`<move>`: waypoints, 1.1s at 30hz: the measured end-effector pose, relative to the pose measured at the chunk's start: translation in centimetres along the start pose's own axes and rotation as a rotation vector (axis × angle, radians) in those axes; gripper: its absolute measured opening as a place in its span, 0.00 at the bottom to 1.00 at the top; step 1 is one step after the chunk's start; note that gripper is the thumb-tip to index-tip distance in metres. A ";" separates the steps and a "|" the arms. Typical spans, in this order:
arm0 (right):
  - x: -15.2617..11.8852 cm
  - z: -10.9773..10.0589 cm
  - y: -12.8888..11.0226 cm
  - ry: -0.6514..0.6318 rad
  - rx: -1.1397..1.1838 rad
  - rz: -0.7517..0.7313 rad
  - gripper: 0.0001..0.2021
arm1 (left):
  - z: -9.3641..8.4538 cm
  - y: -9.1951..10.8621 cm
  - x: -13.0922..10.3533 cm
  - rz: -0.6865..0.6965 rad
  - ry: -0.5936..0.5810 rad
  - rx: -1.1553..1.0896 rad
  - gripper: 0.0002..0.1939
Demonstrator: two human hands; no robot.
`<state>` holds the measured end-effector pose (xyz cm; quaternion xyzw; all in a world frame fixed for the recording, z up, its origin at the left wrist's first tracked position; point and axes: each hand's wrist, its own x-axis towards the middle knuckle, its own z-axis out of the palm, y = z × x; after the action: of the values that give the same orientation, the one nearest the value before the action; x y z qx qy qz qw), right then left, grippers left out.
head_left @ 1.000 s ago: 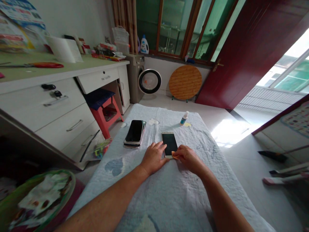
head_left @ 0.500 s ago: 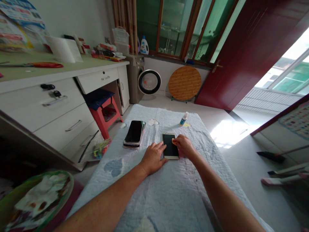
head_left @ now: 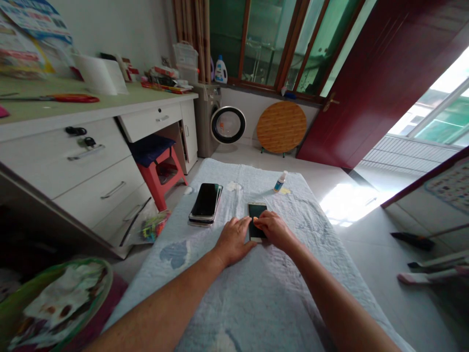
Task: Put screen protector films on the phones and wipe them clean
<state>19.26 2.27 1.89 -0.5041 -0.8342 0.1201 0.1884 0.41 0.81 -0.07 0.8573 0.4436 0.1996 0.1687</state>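
A smartphone point(head_left: 257, 210) with a pale gold frame and dark screen lies flat on the light blue quilted cloth point(head_left: 234, 288). My left hand point(head_left: 233, 239) holds it in place, fingers against its left edge and thumb near its bottom corner. Pinched in my right hand point(head_left: 276, 230) is a small orange cloth point(head_left: 257, 222), pressed on the middle of the screen; most of it is hidden by the fingers. Left of my hands sits a stack of phones point(head_left: 205, 201), a black-screened one on top. A small spray bottle point(head_left: 280, 181) with a white cap stands beyond my right hand.
A pink-rimmed bin point(head_left: 110, 278) with waste stands at the lower left. Along the left is a white desk point(head_left: 154, 107) with a red stool point(head_left: 161, 176) beside it. A washing machine point(head_left: 207, 117) has its round door open. The red door point(head_left: 351, 88) is at the right.
My right hand has slid the orange cloth leftward and slightly down, from the screen's right side to its middle. The left hand stays at the phone's left edge.
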 end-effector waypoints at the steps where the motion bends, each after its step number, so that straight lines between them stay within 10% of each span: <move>1: -0.6 -0.1 -0.6 -0.033 0.022 -0.038 0.12 | 0.1 0.0 0.0 0.010 0.002 0.012 0.33; 21: 5.8 0.7 3.2 0.086 -0.129 0.186 0.12 | -0.1 0.0 0.2 0.005 -0.008 -0.001 0.31; 33: 2.2 0.6 1.8 0.046 -0.027 0.061 0.12 | -0.6 0.3 0.1 0.017 -0.009 -0.016 0.29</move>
<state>19.52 5.00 1.09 -0.5347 -0.8153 0.1029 0.1972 0.39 0.74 0.57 0.8605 0.4337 0.2010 0.1759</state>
